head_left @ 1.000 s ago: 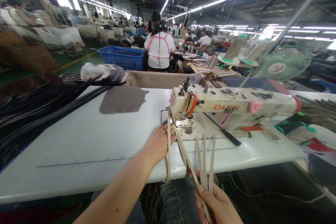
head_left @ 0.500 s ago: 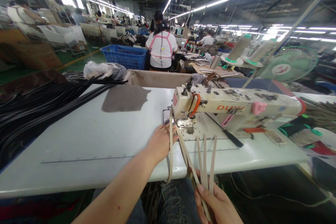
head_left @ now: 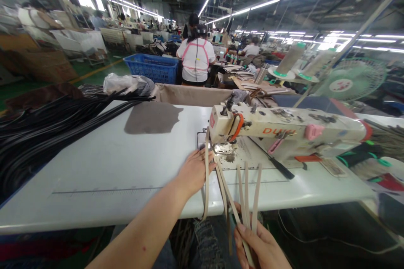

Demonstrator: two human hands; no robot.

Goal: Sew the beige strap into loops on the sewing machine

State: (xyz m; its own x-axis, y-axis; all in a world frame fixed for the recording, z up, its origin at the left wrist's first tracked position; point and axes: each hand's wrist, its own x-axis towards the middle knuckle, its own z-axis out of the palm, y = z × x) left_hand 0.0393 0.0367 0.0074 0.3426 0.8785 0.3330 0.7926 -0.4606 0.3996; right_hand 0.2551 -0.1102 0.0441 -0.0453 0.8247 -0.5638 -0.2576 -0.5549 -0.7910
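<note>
My left hand [head_left: 193, 171] lies flat on the white table [head_left: 104, 168] just left of the sewing machine's needle, fingers stretched out against a beige strap [head_left: 206, 176] that runs from under the presser foot and hangs over the table's front edge. My right hand [head_left: 260, 247], low at the frame's bottom, is closed around a bundle of beige strips [head_left: 248, 195] that fan upward toward the machine. The cream sewing machine [head_left: 284, 128] stretches off to the right.
A heap of black straps [head_left: 47, 130] covers the table's left end. A brown leather piece [head_left: 151, 118] lies at the back. A black-handled tool [head_left: 277, 166] rests by the machine. Thread cones and a green fan [head_left: 350, 80] stand right. A person in white sits beyond a blue basket [head_left: 151, 67].
The view has drifted slightly down and left. Both hands stay in place; one strip now hangs lower from the bundle near my right hand.
</note>
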